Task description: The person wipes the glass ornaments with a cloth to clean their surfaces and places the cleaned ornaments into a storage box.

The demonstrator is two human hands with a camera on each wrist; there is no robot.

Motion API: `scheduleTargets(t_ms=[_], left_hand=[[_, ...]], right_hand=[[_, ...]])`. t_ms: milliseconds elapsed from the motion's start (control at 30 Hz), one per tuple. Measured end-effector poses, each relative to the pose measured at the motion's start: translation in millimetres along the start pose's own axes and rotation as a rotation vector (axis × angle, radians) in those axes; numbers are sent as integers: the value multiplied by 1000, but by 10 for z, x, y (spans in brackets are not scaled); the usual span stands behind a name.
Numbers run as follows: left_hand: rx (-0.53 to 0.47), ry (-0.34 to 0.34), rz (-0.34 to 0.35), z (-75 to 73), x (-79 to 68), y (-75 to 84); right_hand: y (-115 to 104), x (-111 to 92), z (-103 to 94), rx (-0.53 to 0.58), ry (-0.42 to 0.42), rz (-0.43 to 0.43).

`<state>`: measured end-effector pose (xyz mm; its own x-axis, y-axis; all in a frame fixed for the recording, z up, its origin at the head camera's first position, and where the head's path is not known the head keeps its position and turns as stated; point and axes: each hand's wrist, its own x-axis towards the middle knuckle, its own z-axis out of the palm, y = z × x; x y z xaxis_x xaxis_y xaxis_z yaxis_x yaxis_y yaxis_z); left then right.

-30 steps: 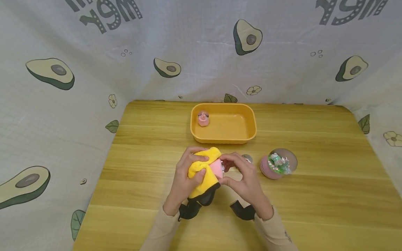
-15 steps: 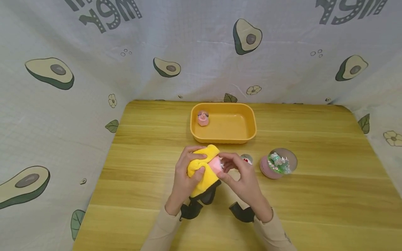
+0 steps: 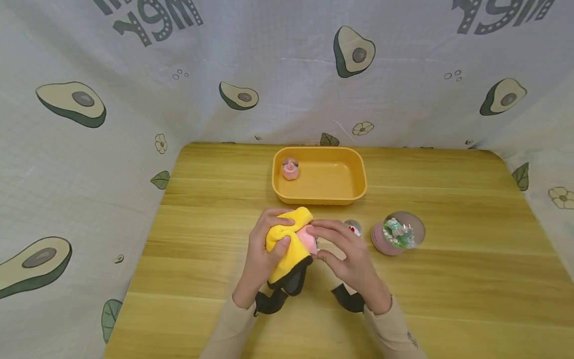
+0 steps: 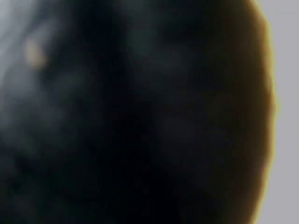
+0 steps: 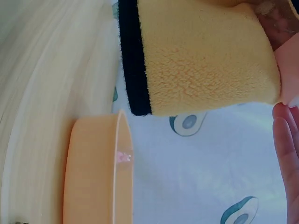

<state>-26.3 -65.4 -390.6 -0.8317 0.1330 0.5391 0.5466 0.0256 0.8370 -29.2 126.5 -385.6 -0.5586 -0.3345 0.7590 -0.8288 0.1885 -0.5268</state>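
Observation:
In the head view, my left hand (image 3: 264,252) grips a yellow towel (image 3: 290,259) with a dark edge, bunched around a pink object (image 3: 307,239). Most of that object is hidden in the towel; its showing part is a smooth pink block with a pale end. The fingers and thumb of my right hand (image 3: 347,254) hold it from the right. The right wrist view shows the fleecy towel (image 5: 205,65) close up, a bit of the pink object (image 5: 289,70), and fingers of my right hand (image 5: 286,140). The left wrist view is dark and blurred.
A yellow tray (image 3: 319,200) stands behind my hands, with a small pink snow globe (image 3: 290,169) at its left. Right of my hands is a larger snow globe (image 3: 396,234) on a pink base. Another small globe (image 3: 353,227) shows partly behind my right hand.
The fingers of my right hand have shifted and straightened somewhat on the pink object. The towel and both hands have moved only slightly; the tray and globes stay put.

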Motion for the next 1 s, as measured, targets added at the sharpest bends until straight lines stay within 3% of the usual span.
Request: scheduleTargets(t_ms=[233, 467, 567, 667, 767, 1000], left_hand=[[80, -24, 148, 13, 29, -7], [108, -43, 261, 37, 43, -15], [99, -20, 255, 42, 20, -36], [72, 25, 202, 41, -5, -48], [28, 60, 123, 37, -21, -48], [-75, 82, -32, 17, -20, -15]], right_hand=[[-11, -39, -13, 35, 31, 111], [-88, -18, 14, 42, 78, 288], [-114, -5, 21, 50, 79, 346], [-123, 8, 18, 22, 43, 379], [-114, 20, 13, -18, 10, 343], [-68, 62, -11, 35, -23, 37]])
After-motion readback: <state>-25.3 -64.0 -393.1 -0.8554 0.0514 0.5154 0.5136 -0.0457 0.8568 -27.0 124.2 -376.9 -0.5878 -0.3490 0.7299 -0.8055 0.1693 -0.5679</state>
